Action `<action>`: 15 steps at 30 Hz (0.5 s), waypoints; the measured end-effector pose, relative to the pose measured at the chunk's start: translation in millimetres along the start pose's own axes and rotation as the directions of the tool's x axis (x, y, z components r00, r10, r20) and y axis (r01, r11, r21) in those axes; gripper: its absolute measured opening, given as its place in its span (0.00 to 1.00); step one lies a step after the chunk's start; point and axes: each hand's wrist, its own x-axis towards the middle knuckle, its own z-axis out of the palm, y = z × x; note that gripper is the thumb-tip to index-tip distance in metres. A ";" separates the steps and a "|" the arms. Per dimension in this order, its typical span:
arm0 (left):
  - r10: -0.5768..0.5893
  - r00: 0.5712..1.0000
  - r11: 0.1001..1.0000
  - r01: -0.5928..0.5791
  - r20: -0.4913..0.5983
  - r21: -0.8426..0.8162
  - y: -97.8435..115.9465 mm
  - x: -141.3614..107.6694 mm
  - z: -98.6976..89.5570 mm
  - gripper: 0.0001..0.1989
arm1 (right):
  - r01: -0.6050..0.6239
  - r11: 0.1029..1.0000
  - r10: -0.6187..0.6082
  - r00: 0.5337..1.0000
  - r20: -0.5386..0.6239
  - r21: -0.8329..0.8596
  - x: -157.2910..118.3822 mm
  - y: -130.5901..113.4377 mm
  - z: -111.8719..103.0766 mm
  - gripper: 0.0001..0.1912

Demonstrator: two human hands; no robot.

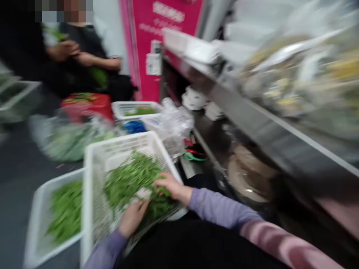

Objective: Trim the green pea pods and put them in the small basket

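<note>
A white plastic basket in front of me holds a heap of green leafy vegetables. My left hand is at the near side of the heap, its fingers closed beside a small whitish thing. At the basket's right side, my right hand has its fingers bent around some of the greens. Motion blur softens both hands, and the left fingertips are partly hidden. To the left, partly under the basket's edge, a white tray holds more greens.
A metal shelf with bagged goods runs along the right. Beyond the basket are a plastic bag of greens, a red container, a smaller white basket and a seated person holding greens.
</note>
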 end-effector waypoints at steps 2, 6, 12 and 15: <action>0.100 0.993 0.994 -0.098 0.055 -0.048 -25.4 1.1 7.6 0.16 | -0.015 0.998 0.009 0.995 0.102 0.056 0.8 10.1 1.1 0.15; 0.257 0.954 0.943 -0.283 -0.152 -0.176 -47.1 -10.6 19.7 0.10 | -0.037 0.998 0.025 0.969 0.247 0.044 -1.9 21.5 5.8 0.15; 0.142 0.958 0.851 -0.247 -0.248 -0.464 -32.9 -37.4 16.5 0.11 | 0.377 0.780 -0.236 0.916 0.324 -0.500 -7.2 35.6 6.0 0.15; 0.105 0.991 0.832 -0.130 -0.077 -0.540 -35.3 -55.0 14.9 0.12 | 0.445 0.644 -0.185 0.880 0.439 -0.622 -12.9 47.2 1.2 0.13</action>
